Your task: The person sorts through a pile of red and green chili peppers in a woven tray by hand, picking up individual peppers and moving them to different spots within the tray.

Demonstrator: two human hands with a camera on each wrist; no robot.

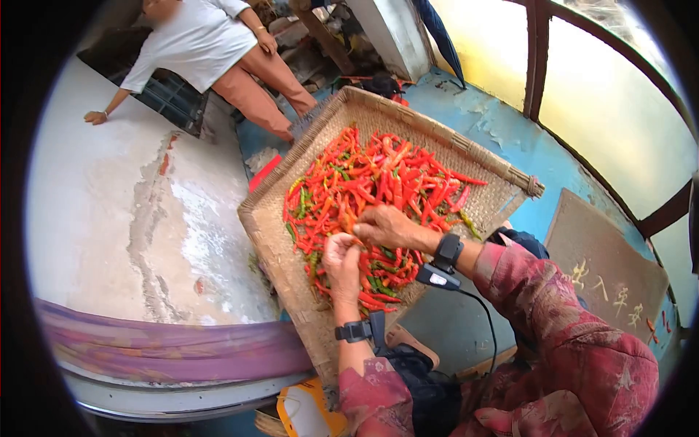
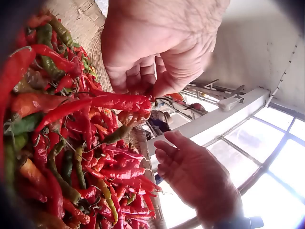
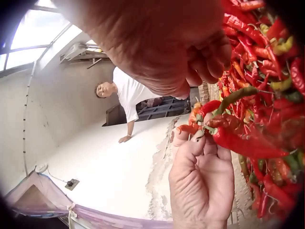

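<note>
Above a heap of chili peppers [image 1: 397, 182], mostly red with some green and orange, both hands work close together. My left hand [image 1: 344, 269] pinches a red chili pepper [image 3: 243, 143] near its green stem between thumb and fingertips, as the right wrist view shows. In the left wrist view, the left hand [image 2: 162, 38] is at the top, with a long red chili just below its fingertips. My right hand [image 1: 389, 227] hovers beside it over the heap. Its fingers are loosely bent with nothing visible between them in the left wrist view, where the right hand [image 2: 198, 179] shows palm-side.
The peppers lie in a large woven tray [image 1: 277, 247] with raised edges. A person in a white shirt [image 1: 193, 44] stands beyond it, one hand on a pale wall [image 1: 95, 189]. A brown mat [image 1: 604, 255] lies on the blue floor at right. A purple cloth [image 1: 175, 342] hangs at lower left.
</note>
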